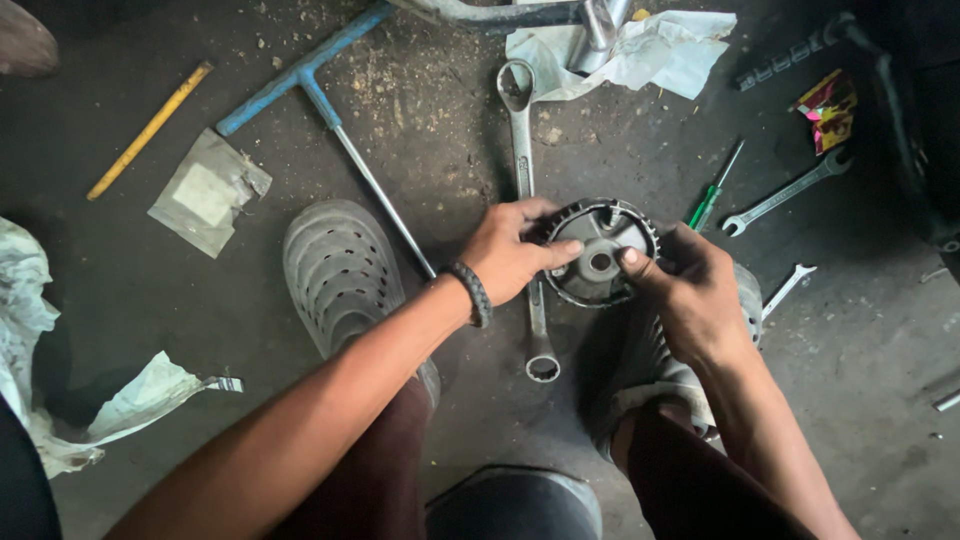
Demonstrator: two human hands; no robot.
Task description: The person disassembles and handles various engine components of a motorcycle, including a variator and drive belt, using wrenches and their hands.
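Both hands clamped on a round toothed metal part [600,252], held above the floor [420,110] between two grey shoes: left hand [512,250] gripping its left rim, right hand [690,295] its right. Long wrench [522,150] partly hidden beneath. Far rim teeth hard to make out.

Beside the long, dull-shining steel ring spanner [527,220], the toothed wheel [599,252] looks dark, greasy metal; above it, crumpled white paper [640,50] (matt); the floor [180,300] beneath is rough, gritty concrete.
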